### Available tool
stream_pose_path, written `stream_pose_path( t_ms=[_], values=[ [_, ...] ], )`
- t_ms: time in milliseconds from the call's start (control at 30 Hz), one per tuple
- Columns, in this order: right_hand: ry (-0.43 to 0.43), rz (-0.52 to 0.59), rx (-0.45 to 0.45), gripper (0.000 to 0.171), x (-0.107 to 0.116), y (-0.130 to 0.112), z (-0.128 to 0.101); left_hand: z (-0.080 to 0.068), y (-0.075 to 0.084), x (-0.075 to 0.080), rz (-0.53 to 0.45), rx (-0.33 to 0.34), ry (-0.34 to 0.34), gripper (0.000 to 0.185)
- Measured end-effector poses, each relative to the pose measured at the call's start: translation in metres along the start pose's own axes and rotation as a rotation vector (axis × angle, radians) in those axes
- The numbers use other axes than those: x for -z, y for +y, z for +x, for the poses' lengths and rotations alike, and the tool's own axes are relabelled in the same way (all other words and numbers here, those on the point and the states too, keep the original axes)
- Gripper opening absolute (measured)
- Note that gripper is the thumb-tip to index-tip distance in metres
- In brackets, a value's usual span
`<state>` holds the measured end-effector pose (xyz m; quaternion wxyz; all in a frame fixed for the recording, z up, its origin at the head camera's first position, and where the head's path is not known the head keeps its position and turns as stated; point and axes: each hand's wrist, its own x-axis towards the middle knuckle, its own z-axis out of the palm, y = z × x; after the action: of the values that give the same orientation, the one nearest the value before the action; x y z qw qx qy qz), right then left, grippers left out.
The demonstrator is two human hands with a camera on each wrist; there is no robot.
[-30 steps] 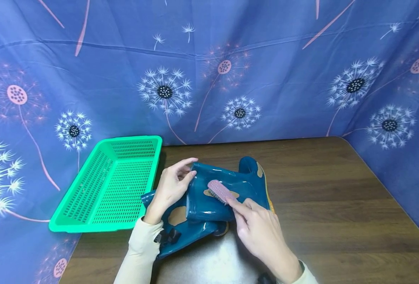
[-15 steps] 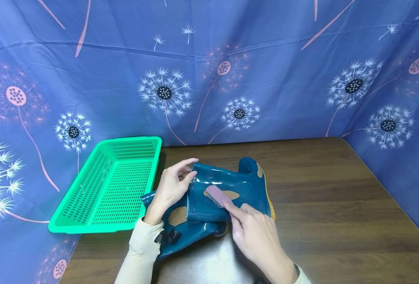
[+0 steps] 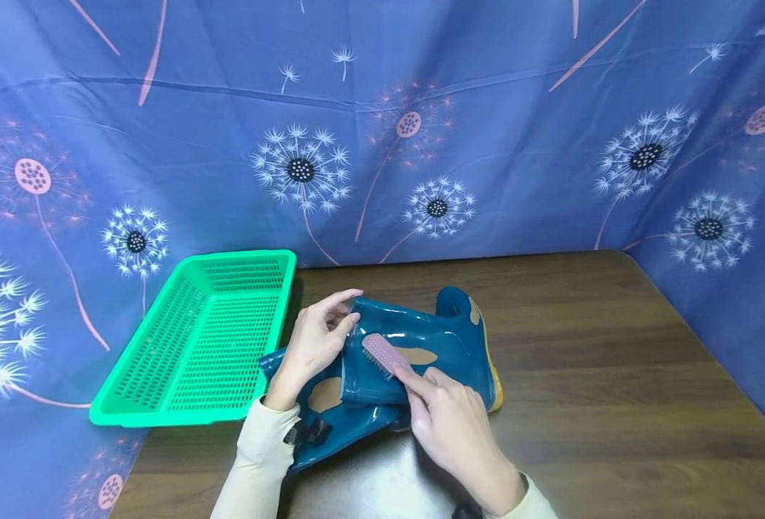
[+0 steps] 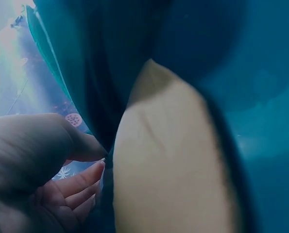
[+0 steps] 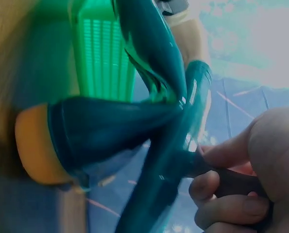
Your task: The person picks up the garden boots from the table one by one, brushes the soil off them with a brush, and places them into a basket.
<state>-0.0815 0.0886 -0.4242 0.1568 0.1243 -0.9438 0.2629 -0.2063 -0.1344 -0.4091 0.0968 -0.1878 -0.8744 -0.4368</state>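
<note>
Teal and glossy, a tall boot (image 3: 450, 344) with tan patches and a yellow sole is lying over part of a matching teal boot (image 3: 351, 424) on a brown wood-grain table (image 3: 590, 360). With our left hand (image 3: 314, 337) we are pinching the tall boot's rim. With our right hand (image 3: 452, 424) we are gripping a pink brush (image 3: 382, 352) with dark bristles and holding it at that boot's shaft near the rim; the bristles are probably touching, though the right wrist view is looking blurred. Left of the boots, a green slotted plastic basket (image 3: 161, 418) is standing near a blue dandelion-print cloth (image 3: 518, 180).
</note>
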Motion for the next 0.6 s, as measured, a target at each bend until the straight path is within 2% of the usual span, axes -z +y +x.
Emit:
stream_pose_path(
  t_ms=[200,367,467,600],
  values=[
    [-0.012,-0.065,-0.041,0.032,0.013,0.009,-0.002,0.001,0.001,-0.003,0.001,0.005,-0.011,0.04],
    [0.088,-0.122,-0.035,0.034,0.02,0.01,-0.005,0.001,0.002,-0.003,0.001,0.009,-0.008,0.04],
    [0.113,-0.1,-0.002,0.036,0.013,0.008,-0.005,0.001,0.001,-0.002,0.001,0.016,-0.004,0.039],
    [0.061,-0.036,0.027,0.036,0.002,0.006,-0.004,0.002,0.001,-0.003,-0.001,0.018,-0.008,0.04]
  ],
)
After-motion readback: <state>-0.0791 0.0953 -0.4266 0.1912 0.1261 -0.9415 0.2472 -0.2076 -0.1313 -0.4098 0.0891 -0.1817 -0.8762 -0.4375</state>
